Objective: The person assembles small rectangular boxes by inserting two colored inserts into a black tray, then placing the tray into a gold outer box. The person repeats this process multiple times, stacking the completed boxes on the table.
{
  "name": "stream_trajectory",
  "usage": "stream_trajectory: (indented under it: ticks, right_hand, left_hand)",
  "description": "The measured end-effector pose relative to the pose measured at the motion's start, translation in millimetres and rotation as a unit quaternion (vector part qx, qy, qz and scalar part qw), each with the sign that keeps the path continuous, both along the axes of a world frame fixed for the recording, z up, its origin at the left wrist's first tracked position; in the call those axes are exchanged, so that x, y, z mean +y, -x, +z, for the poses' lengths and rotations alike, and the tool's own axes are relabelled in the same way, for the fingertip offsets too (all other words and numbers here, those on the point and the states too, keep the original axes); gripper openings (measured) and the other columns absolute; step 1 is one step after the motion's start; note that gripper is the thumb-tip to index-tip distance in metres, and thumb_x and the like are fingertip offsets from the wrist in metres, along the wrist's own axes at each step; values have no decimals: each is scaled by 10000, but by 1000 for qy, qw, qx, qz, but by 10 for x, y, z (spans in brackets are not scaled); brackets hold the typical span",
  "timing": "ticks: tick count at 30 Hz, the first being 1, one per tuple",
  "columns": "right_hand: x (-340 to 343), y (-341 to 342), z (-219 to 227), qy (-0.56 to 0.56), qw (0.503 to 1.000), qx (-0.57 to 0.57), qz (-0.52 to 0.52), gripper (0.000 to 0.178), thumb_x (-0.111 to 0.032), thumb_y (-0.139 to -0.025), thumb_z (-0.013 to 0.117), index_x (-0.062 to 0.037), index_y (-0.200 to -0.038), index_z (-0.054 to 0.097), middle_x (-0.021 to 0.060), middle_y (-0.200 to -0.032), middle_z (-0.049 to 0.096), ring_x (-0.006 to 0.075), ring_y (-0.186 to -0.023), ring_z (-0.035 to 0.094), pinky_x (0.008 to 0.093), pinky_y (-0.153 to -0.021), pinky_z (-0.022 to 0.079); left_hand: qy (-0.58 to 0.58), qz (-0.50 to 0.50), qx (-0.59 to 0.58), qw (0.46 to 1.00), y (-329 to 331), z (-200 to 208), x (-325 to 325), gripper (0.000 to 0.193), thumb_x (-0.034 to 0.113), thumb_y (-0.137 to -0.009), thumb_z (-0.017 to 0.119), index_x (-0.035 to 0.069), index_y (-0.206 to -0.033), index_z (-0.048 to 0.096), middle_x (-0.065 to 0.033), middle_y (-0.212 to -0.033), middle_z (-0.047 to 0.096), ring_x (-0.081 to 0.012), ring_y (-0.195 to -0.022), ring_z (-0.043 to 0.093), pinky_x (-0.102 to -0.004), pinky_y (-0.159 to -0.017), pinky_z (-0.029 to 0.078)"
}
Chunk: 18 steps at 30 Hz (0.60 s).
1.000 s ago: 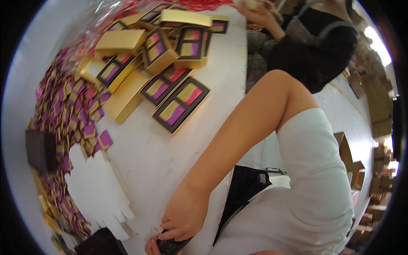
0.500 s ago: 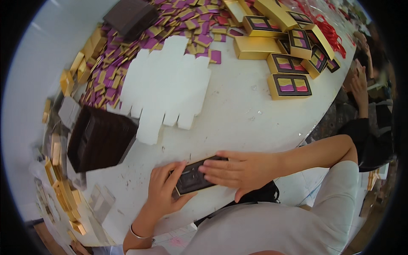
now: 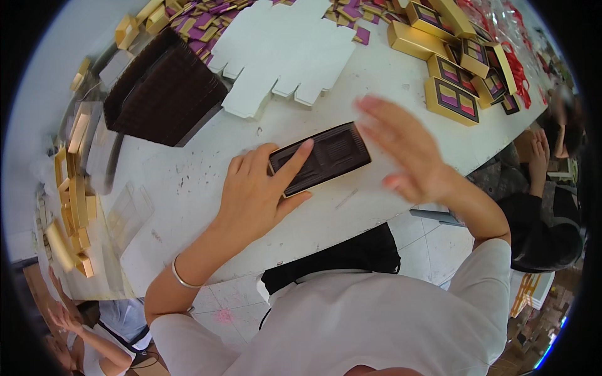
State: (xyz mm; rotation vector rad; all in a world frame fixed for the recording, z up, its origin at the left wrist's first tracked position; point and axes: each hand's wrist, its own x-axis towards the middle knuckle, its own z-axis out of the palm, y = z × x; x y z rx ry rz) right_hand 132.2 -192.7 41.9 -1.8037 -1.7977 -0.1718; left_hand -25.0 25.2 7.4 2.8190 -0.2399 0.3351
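On the white table in front of me lies a shallow gold-edged box with a dark brown two-compartment tray point(image 3: 342, 149) in it, both compartments bare. My left hand point(image 3: 254, 191) grips its left end, with the index finger laid on the tray and the thumb along the near side. Blurred by motion, my right hand point(image 3: 407, 153) hovers just right of the box, apart from it, fingers stretched out and thumb away from them. Beyond the box lie flat white die-cut cards point(image 3: 291, 53), and to their left a stack of dark brown trays point(image 3: 166, 91).
Filled gold boxes point(image 3: 453, 100) are piled at the far right beside red ribbon point(image 3: 522, 78). Purple and gold wrapped pieces point(image 3: 204, 28) cover the far edge. Empty gold boxes point(image 3: 78, 197) and clear plastic covers point(image 3: 130, 210) lie left. Other people sit at both sides.
My right hand has lifted off the tray and moved right. My left hand's index finger now lies on the tray. The whole view has shifted, bringing the box higher in the picture.
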Motion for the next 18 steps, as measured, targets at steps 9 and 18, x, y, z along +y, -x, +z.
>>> stream_trajectory:
  ticks: [9, 18]
  right_hand:
    - [10, -28, -45, 95, 993, 62, -19, 514, -362, -904, 497, 1, -1266, 470, 161, -1339, 441, 307, -1251, 410, 437, -1054, 297]
    - [510, -1491, -289, 74, 950, -70, -294, 273, -192, -863, 584, -10, -1066, 581, 131, -1031, 630, 329, -930, 589, 395, -826, 461]
  left_hand:
    - [45, -17, -32, 998, -78, 2, 9, 713, 361, -716, 712, 141, -1340, 444, -102, -1118, 497, -268, -983, 468, -392, -840, 356]
    - [123, -10, -18, 992, -81, -16, 72, 778, 262, -665, 766, 66, -1324, 401, -119, -1172, 519, -298, -1061, 460, -411, -931, 334]
